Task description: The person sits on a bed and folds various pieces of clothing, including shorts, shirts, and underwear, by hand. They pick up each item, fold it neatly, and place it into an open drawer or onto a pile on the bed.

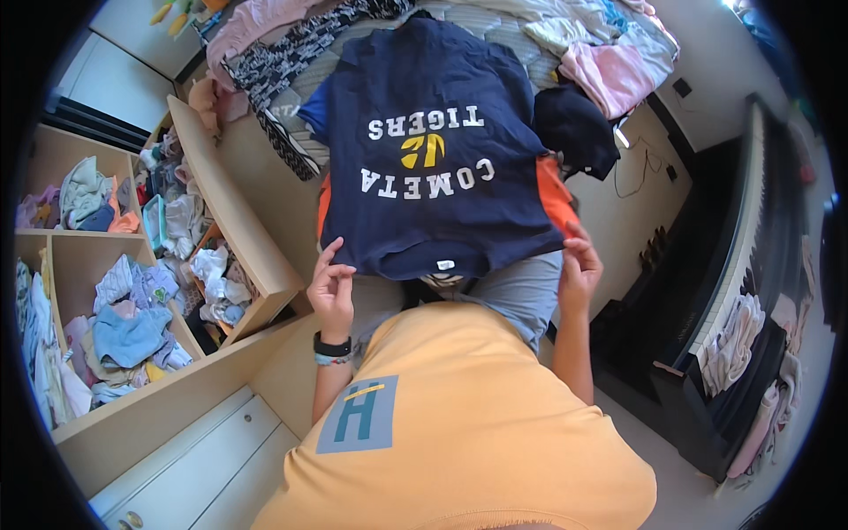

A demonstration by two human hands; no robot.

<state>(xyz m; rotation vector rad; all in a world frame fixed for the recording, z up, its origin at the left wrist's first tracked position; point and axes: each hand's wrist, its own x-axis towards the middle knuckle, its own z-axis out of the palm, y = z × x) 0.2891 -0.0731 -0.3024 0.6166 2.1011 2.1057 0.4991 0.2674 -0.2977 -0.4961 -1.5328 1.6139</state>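
Observation:
A navy T-shirt [437,225] with orange side parts is spread over the lap and onto the bed. Its front bears white lettering and a yellow emblem, upside down from here, and the neckline is towards me. My left hand [331,291], a black band on its wrist, pinches the shirt's near left shoulder corner. At the opposite shoulder, my right hand [580,265] grips the fabric between thumb and fingers. A bit of blue cloth [317,112] shows beside the shirt's left side.
Clothes lie along the bed [311,73], including a pink garment [613,76] and a black one [573,129]. At left are a cubby unit [99,235] filled with clothes and an open drawer [232,212]. A black piano [702,265] with clothes on it stands at right.

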